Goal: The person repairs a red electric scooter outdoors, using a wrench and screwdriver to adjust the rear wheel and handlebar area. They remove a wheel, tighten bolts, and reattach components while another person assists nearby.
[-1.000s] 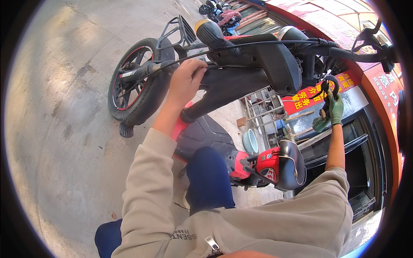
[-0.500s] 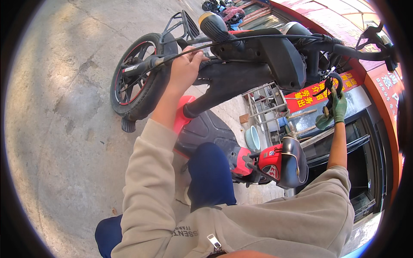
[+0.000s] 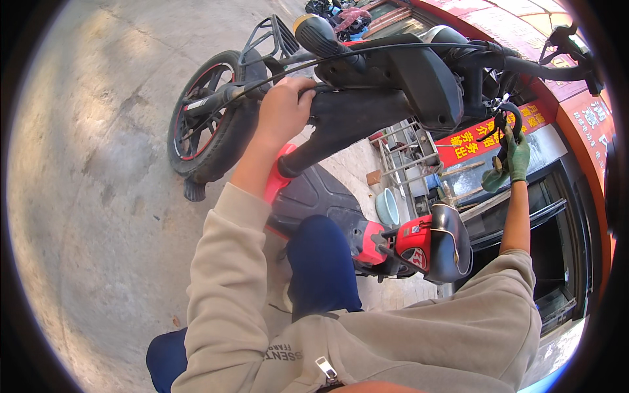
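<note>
Head view: right hand's [image 3: 517,159] fingers curl around a black part [image 3: 517,119]; left hand's [image 3: 282,112] closure I can't tell.

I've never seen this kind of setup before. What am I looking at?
No robot: a person works with two hands, seen from a wide-lens camera on their head, looking down. A red-and-black scooter stands on the concrete ground. The bare left hand is at its dark front panel, by a black cable. The green-gloved right hand is at dark parts near the handlebar; what either grips is unclear. Beyond, a light-blue basin sits by a metal rack.
</note>
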{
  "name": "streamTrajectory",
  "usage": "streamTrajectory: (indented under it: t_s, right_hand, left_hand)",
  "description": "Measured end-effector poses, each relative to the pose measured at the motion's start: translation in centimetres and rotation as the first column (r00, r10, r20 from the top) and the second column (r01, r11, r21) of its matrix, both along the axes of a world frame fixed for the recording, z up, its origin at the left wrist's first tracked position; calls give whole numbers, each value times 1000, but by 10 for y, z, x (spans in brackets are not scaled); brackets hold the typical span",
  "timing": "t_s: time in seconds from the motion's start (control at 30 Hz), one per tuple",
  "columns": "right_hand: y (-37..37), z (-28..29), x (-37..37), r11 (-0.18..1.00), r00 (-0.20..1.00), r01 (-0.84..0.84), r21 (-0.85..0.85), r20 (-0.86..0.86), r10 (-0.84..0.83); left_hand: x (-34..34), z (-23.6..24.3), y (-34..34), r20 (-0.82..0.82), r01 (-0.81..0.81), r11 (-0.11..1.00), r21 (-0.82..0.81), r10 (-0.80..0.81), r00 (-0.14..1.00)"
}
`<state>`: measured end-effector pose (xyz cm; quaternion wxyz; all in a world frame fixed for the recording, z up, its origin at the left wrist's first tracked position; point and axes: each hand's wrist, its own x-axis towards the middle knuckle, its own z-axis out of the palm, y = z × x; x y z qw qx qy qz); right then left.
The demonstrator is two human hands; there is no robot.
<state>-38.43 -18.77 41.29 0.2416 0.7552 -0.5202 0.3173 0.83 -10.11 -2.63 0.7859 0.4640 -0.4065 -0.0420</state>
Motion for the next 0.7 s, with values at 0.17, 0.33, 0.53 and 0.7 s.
streamTrajectory:
  t_s: [0.17, 0.33, 0.53, 0.7]
  right_hand:
    - [-7, 5, -8, 999, 1000, 26, -34, 0, -26]
    - [2, 1, -8, 999, 998, 36, -25, -53, -38]
    - [8, -3, -8, 1000, 999, 3, -20, -38, -4]
    - [7, -6, -6, 999, 997, -41, 13, 70, 40]
  left_hand:
    - [-6, 3, -5, 14, -79, 995, 57, 79, 997]
    - [-12, 3, -8, 31, -138, 987, 81, 136, 990]
    - [-15, 7, -8, 50, -190, 978, 90, 186, 981]
    - [-4, 4, -5, 92, -49, 997, 64, 43, 995]
